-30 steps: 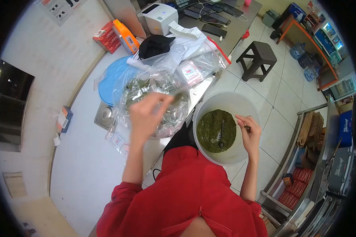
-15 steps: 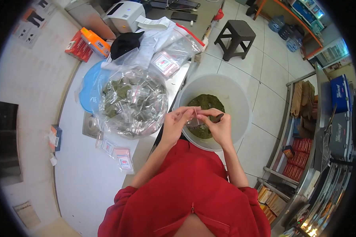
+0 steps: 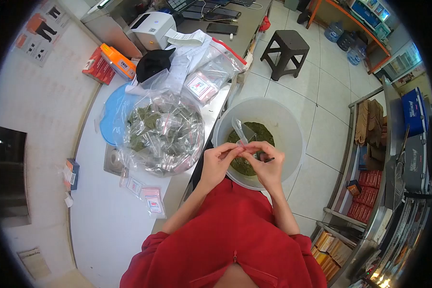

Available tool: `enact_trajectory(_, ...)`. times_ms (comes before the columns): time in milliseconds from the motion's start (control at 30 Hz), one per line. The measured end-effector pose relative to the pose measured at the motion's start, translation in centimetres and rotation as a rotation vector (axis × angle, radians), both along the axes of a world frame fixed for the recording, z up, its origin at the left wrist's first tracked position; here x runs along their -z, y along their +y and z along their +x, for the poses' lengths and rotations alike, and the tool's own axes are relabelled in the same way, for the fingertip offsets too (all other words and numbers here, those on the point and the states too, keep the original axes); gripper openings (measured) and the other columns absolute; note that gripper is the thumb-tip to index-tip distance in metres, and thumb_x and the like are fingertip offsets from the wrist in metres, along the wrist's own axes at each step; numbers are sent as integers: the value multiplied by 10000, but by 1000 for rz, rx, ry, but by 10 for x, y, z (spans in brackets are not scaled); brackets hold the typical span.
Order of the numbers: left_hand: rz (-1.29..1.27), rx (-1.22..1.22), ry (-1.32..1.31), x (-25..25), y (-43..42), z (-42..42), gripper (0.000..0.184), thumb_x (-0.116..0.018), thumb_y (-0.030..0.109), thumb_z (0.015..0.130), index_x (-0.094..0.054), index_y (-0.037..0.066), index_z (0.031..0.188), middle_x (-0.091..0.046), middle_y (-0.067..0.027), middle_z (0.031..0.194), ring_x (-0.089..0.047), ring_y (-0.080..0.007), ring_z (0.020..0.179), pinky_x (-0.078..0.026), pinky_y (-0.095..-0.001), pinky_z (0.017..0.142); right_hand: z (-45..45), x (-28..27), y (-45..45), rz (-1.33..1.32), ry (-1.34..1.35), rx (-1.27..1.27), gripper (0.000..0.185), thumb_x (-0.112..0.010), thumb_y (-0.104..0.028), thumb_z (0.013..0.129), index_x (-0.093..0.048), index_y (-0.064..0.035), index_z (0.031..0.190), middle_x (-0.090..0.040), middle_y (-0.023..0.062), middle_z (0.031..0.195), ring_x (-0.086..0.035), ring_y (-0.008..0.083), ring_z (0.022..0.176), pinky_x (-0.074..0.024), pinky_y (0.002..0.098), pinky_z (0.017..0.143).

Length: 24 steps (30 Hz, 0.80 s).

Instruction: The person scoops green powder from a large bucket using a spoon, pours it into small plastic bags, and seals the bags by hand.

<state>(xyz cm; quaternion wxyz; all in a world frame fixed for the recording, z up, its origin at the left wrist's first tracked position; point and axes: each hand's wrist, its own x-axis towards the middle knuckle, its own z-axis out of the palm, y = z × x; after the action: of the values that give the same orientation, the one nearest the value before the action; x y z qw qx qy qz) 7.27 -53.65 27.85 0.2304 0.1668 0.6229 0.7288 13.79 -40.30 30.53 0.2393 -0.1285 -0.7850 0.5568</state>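
Note:
Over the near side of a white bucket (image 3: 290, 149) my two hands meet, fingertips pinched on one small clear plastic bag (image 3: 243, 130). My left hand (image 3: 219, 163) grips the bag's left edge and my right hand (image 3: 267, 165) its right edge. A dark thin handle also sticks out from my right fingers. Green powder (image 3: 261, 134) lies in the bucket below, partly hidden by the hands. To the left, a large clear bag (image 3: 165, 129) full of small packets of green stuff rests on the white table (image 3: 115, 225).
Flat packs of small bags (image 3: 153, 202) lie on the table near a metal dish (image 3: 114, 159). Behind are a blue lid (image 3: 111, 115), a black cap (image 3: 153, 65), papers and a printer (image 3: 153, 29). A stool (image 3: 290, 45) stands on the floor; shelves (image 3: 369, 192) are right.
My left hand has come from above the large bag to the bucket and met my right hand. Both now pinch a small bag, which sticks up above the fingers.

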Motion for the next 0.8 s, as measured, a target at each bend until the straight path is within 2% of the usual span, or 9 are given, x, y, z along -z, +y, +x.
enact_trajectory(167, -110, -82, 186, -2, -2, -2, 118, -601, 53, 863, -642, -42, 920, -670, -69, 839, -620, -96, 745, -492, -226, 703, -4, 6, 4, -92, 51, -74, 200, -733, 2, 699, -679, -27, 890, -661, 65, 767, -633, 138, 666, -451, 246, 538)
enact_trajectory(233, -159, -135, 305, -12, 0, -1, 104, -604, 49, 857, -638, -38, 899, -666, -68, 820, -625, -108, 717, -494, -233, 688, -6, -4, -4, 307, 138, -2, 180, -710, 14, 712, -678, -6, 888, -644, 94, 761, -626, 197, 666, -494, 307, 595)
enact_trajectory(333, -263, -160, 452, -22, 2, -6, 100, -619, 79, 845, -613, -16, 817, -628, -87, 732, -616, -144, 641, -483, -266, 621, -6, 0, -10, 399, 153, -5, 161, -695, 28, 707, -672, 10, 866, -628, 107, 760, -617, 227, 675, -501, 332, 594)
enact_trajectory(433, -366, 45, 362, -19, 1, -11, 135, -625, 106, 829, -579, -4, 765, -575, -127, 672, -586, -199, 580, -450, -314, 554, -8, 2, -7, 384, 185, -37, 174, -693, 37, 690, -658, 24, 860, -618, 110, 764, -608, 222, 670, -495, 308, 567)
enact_trajectory(500, -373, -42, 721, -12, 0, -14, 129, -636, 125, 813, -602, 2, 831, -559, -132, 663, -513, -142, 539, -408, -287, 528, -9, -1, -5, 322, 170, -29, 176, -691, 48, 685, -654, 24, 856, -614, 111, 765, -602, 220, 670, -491, 299, 557)
enact_trajectory(600, -471, -122, 836, -22, 2, -12, 151, -634, 118, 799, -557, -11, 785, -510, -111, 590, -476, -169, 492, -392, -307, 490, -19, 5, 2, 315, 205, 129, 171, -686, 69, 679, -653, 16, 838, -607, 112, 769, -593, 212, 669, -486, 283, 548)
enact_trajectory(633, -470, -128, 838, -23, 5, -10, 151, -634, 118, 799, -557, -11, 785, -510, -111, 590, -476, -169, 492, -392, -307, 490, -24, 6, 4, 364, 256, 289, 166, -684, 78, 677, -655, 9, 824, -604, 112, 770, -591, 207, 669, -485, 277, 549)
enact_trajectory(700, -487, -122, 480, -25, 12, -6, 126, -616, 103, 797, -525, 26, 753, -521, -120, 636, -556, -256, 540, -426, -358, 491, -26, 3, -4, 338, 265, 337, 185, -686, 92, 671, -673, -14, 822, -605, 98, 769, -592, 191, 673, -487, 281, 549)
enact_trajectory(800, -408, -294, 590, -29, 19, 0, 141, -611, 103, 795, -510, 24, 736, -521, -120, 640, -549, -253, 518, -420, -346, 473, -20, -3, -18, 419, 378, 394, 208, -682, 94, 678, -687, -16, 854, -626, 93, 811, -597, 167, 695, -470, 254, 536)
